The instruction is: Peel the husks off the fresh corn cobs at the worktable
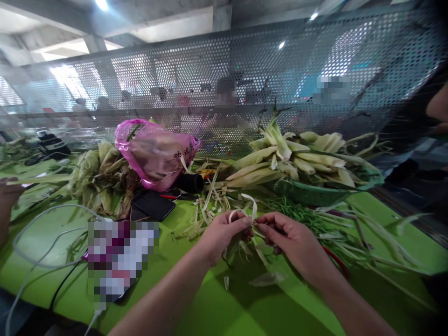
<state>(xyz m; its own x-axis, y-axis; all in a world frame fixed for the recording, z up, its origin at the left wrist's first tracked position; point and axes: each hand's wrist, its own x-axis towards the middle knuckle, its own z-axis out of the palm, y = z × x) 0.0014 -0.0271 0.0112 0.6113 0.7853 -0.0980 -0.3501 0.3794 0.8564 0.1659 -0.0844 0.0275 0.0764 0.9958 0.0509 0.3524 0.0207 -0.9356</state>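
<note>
My left hand [229, 231] is closed, pinching a pale strip of corn husk [252, 203] that curls up in a loop above the fingers. Close beside it, my right hand [289, 235] is closed too, thumb and fingertips pinched on the same piece of husk work; the exact grip is partly hidden. Loose husk scraps [268, 279] lie on the green table [210, 308] beneath both hands. Beyond them, a heap of corn husks [290, 158] fills a green basket [315, 192].
A pink plastic bag [157, 154], a dark phone [154, 205] and a husk bundle [96, 179] lie to the left, near white cables [45, 266]. Green strands [297, 212] spread at right. A perforated metal screen [196, 88] stands behind. Another person's hand [9, 200] is at far left.
</note>
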